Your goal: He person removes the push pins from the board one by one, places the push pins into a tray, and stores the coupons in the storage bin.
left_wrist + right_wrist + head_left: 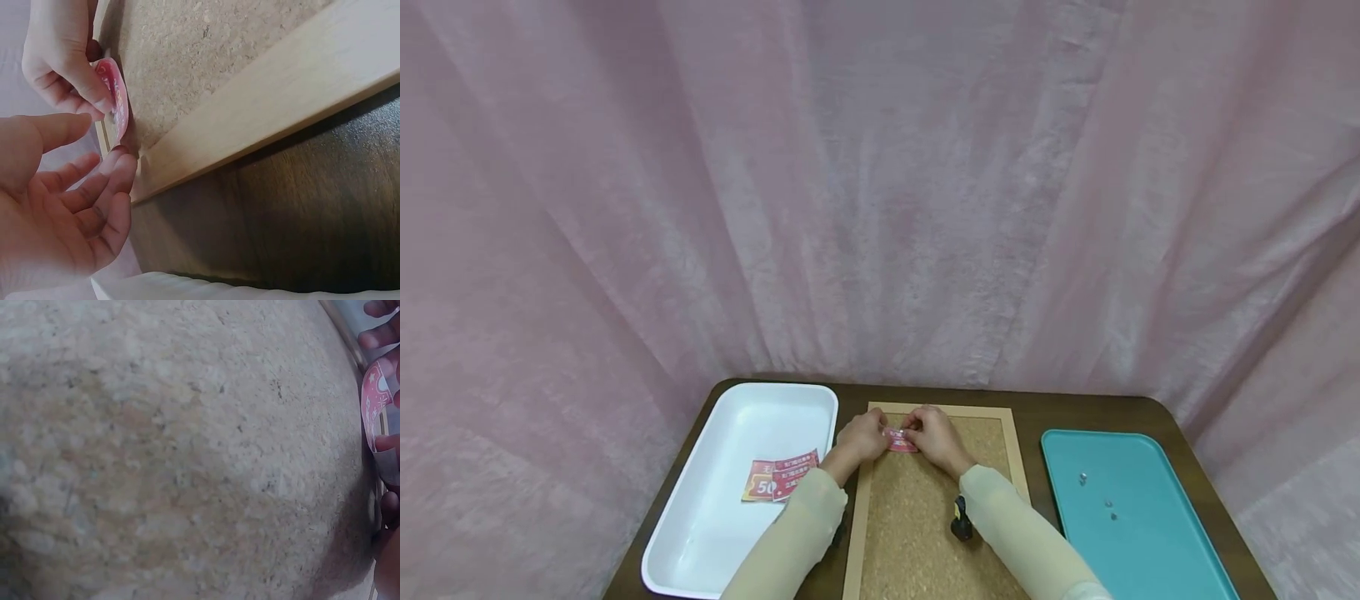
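Observation:
A small red-and-white printed coupon (900, 440) lies bowed near the top edge of a wood-framed corkboard (917, 517). My right hand (934, 435) holds the coupon, its thumb on the printed face. A small pale spot shows by the thumb, too small to identify. My left hand (861, 437) is at the other end; in the left wrist view its fingertips (122, 162) touch the coupon's edge, while the thumb stands apart from them. In the right wrist view the coupon (375, 403) curls at the right edge, and much of both hands is cut off.
A white tray (715, 483) on the left holds several red coupons (792, 475). On the right is a teal tray (1138, 500) with small clear pieces (1082, 478). The dark wooden table (1030, 404) backs onto a pink curtain (880, 208).

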`<state>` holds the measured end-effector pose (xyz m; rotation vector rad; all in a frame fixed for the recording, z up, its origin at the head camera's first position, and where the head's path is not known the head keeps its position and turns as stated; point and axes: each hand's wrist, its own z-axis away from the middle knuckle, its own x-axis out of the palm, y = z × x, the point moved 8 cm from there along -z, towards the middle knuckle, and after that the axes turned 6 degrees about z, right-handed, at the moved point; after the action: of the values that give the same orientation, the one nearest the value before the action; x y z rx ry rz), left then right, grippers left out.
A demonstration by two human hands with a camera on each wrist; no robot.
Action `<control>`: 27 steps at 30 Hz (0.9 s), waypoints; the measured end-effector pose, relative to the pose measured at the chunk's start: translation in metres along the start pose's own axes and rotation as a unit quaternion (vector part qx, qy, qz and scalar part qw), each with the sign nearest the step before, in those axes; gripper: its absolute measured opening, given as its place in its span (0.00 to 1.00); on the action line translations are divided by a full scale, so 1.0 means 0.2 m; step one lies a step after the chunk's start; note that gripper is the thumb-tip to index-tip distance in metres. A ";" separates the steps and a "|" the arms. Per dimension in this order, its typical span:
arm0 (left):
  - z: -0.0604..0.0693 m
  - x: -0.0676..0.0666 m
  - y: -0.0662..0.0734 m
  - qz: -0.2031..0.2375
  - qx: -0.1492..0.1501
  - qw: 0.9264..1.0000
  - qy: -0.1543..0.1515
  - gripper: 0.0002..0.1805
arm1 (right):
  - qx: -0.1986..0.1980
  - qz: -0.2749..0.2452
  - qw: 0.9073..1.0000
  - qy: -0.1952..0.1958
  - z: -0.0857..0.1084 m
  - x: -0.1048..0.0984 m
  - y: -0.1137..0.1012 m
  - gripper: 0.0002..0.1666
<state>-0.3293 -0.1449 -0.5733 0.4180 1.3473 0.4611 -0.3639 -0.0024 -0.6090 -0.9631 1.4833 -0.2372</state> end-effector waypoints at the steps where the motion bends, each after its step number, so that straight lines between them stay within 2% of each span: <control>1: -0.02 0.02 -0.02 -0.001 0.001 1.000 0.002 0.14 | 0.003 0.000 1.000 -0.003 0.00 0.00 0.00 0.04; 5: -0.02 0.04 -0.02 0.000 -0.012 1.000 -0.008 0.15 | 0.006 0.002 1.000 -0.007 0.01 -0.02 0.00 0.04; 8: -0.01 0.04 0.00 0.004 -0.007 1.000 -0.009 0.15 | 0.007 0.011 1.000 -0.006 0.01 -0.02 0.01 0.04; 12: -0.04 0.07 -0.01 0.010 -0.007 1.000 -0.009 0.14 | 0.015 0.029 0.999 -0.010 0.01 -0.03 0.02 0.05; 15: -0.09 0.11 -0.05 -0.002 -0.007 1.000 -0.005 0.14 | 0.024 0.038 0.999 -0.019 0.01 -0.03 0.03 0.05; 18: -0.09 0.10 -0.04 -0.003 -0.008 1.000 0.001 0.14 | 0.026 0.046 0.998 -0.030 0.00 -0.03 0.03 0.05; 22: -0.05 0.07 0.00 0.013 -0.011 1.000 0.011 0.14 | 0.034 0.035 0.997 -0.056 -0.02 -0.02 0.02 0.05; 27: -0.03 0.08 0.00 0.016 -0.005 1.000 0.018 0.14 | 0.063 0.016 0.995 -0.081 -0.02 0.00 0.03 0.05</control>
<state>-0.3331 -0.1361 -0.5881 0.4258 1.3748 0.5033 -0.3709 -0.0006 -0.6125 -0.8373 1.3190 -0.2216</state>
